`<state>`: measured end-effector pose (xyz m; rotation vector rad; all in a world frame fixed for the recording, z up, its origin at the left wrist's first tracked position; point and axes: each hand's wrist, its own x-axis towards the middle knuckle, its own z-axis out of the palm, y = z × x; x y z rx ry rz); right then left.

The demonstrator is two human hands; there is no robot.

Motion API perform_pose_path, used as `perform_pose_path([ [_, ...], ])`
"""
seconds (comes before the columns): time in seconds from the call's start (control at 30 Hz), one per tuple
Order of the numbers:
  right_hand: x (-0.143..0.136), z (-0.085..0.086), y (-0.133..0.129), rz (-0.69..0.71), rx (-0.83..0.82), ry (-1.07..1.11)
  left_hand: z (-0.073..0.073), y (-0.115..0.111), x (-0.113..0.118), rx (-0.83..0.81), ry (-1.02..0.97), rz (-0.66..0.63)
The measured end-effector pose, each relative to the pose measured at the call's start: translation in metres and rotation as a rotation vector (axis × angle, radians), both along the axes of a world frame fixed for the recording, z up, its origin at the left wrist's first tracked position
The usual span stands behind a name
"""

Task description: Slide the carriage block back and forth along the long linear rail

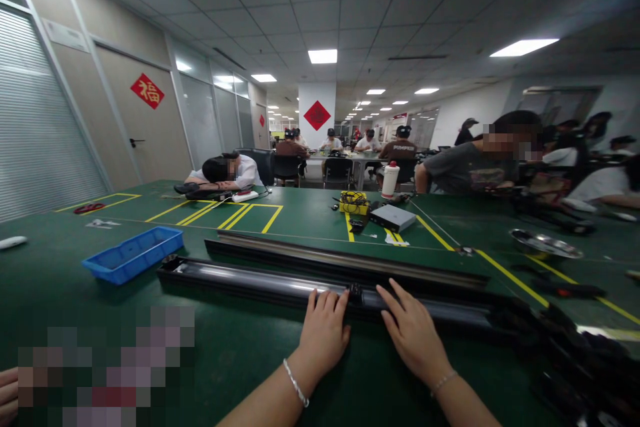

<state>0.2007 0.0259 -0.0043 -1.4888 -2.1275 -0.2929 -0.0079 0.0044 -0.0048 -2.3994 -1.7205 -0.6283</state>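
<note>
A long black channel-shaped rail (pixel 250 283) with a shiny inner face lies across the green table in front of me. My left hand (pixel 324 330) rests its outstretched fingertips on the near edge of this rail. Beside those fingertips, a small black block (pixel 355 293) sits in the channel. On the block's other side is my right hand (pixel 416 332), its fingers spread over the rail; whether all of them touch it I cannot tell. Neither hand grips anything. Just behind lies a second long dark strip (pixel 340 259), roughly parallel.
A blue plastic tray (pixel 133 255) stands left of the rail. Dark parts (pixel 575 360) pile up at the right. Farther back are a grey box (pixel 393 218), a yellow item with black cable (pixel 354 203), a white bottle (pixel 390 179) and a metal bowl (pixel 546 243). People sit around.
</note>
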Motion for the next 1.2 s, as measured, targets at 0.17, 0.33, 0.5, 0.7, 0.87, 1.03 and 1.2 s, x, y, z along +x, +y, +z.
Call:
perform_pose_path([
  [0.17,-0.024,-0.005,-0.007,0.059,-0.001,-0.076,0.000,0.000,-0.001,-0.007,-0.036,-0.012],
  [0.33,-0.026,-0.007,-0.008,0.053,-0.030,-0.100,0.003,0.000,-0.001,-0.014,-0.061,-0.018],
  [0.5,-0.031,-0.009,-0.008,0.084,-0.059,-0.150,0.004,-0.001,0.000,-0.022,-0.058,-0.013],
  [0.7,-0.034,-0.008,-0.008,0.063,-0.058,-0.167,0.005,-0.002,-0.001,-0.036,-0.046,-0.021],
  [0.87,-0.033,-0.005,-0.010,0.025,-0.007,-0.156,0.004,-0.002,-0.004,-0.050,-0.077,-0.055],
  [1.03,-0.029,-0.002,-0.011,-0.014,0.028,-0.144,0.005,-0.001,-0.006,-0.044,-0.076,-0.054],
  [1.2,-0.026,0.000,-0.012,-0.061,0.033,-0.114,0.007,0.001,-0.009,-0.056,-0.067,-0.073],
])
